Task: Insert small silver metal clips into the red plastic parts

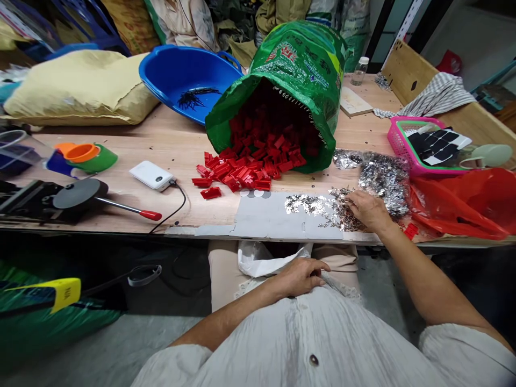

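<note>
My right hand (367, 209) is at the edge of a heap of small dark metal pieces (350, 217), fingertips drawn together on them; exactly how many they grip is hidden. Shinier small metal pieces (306, 204) are spread on a grey sheet (266, 217) to the left. My left hand (300, 276) rests on my lap, index finger stretched out and the others loosely bent, with nothing visible in it. A white bag (258, 260) lies across my lap just beyond it. Red plastic parts (245, 166) spill from a green sack (298, 59) lying on its side.
Clear bags of metal pieces (382, 180) lie beside a red plastic bag (467, 201) and a pink basket (397, 142). A blue basin (161, 70) stands behind. Leftward are a white power bank (151, 176) with a cable and a red-tipped lever (149, 215). The table's front edge is near my lap.
</note>
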A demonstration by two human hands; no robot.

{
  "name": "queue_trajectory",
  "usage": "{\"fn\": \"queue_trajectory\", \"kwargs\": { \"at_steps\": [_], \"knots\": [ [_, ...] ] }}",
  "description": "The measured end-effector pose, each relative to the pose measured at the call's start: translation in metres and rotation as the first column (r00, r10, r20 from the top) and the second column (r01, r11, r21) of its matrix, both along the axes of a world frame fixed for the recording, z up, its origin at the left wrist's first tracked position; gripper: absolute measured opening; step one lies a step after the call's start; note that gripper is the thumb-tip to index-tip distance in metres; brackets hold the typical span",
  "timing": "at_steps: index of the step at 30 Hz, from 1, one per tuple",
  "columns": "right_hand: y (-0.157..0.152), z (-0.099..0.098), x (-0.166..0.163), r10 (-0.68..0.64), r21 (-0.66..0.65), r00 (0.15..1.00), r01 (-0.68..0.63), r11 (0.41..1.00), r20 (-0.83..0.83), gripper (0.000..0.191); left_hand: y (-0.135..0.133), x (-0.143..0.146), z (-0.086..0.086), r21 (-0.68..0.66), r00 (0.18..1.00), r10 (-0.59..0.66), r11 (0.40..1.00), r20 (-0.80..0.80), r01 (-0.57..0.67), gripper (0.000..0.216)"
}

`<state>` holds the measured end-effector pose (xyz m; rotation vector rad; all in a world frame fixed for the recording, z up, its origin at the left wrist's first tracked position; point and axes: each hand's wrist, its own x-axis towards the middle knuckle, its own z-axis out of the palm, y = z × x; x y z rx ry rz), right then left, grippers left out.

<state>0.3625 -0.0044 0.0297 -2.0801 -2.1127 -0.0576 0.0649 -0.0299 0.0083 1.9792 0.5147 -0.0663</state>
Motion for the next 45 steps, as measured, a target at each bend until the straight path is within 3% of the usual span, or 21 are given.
{"fn": "queue_trajectory", "kwargs": {
  "at_steps": [7,15,23,35,38,41,43,45],
  "knots": [
    [-0.009,0.002,0.008,0.016,-0.018,0.999,-0.017,1.0,-0.047,0.026,-0.001,0.0,-0.004,-0.006,1.0,0.0,1.0,0.016,0.0,0.038],
    [0.002,-0.001,0.006,-0.042,-0.01,0.998,0.041,0.999,-0.056,0.02,-0.002,0.0,-0.004,0.004,1.0,0.003,1.0,0.018,-0.003,0.039],
    [0.017,-0.002,0.0,-0.043,-0.117,0.997,0.036,0.992,-0.059,0.012,0.0,-0.001,-0.004,-0.021,1.0,0.009,1.0,0.026,-0.009,0.039],
    [0.018,-0.002,0.012,-0.031,-0.073,0.984,0.019,0.997,-0.178,0.009,0.002,0.0,-0.005,-0.103,0.993,0.071,0.993,0.098,-0.061,0.034],
    [0.016,0.009,0.004,-0.013,-0.066,0.959,-0.006,0.998,-0.282,0.008,0.009,0.009,0.005,-0.33,0.957,0.221,0.932,0.186,-0.151,0.03],
    [0.009,0.025,-0.011,0.051,-0.065,0.92,-0.082,0.994,-0.389,0.008,0.028,0.028,0.019,-0.598,0.865,0.456,0.76,0.21,-0.255,0.038],
    [0.004,0.034,-0.023,0.117,-0.048,0.896,-0.152,0.987,-0.429,0.008,0.044,0.044,0.026,-0.639,0.767,0.609,0.676,0.203,-0.368,0.041],
    [-0.001,0.041,-0.033,0.182,-0.033,0.875,-0.219,0.975,-0.448,0.006,0.059,0.059,0.03,-0.664,0.71,0.682,0.614,0.175,-0.426,0.043]
  ]
}}
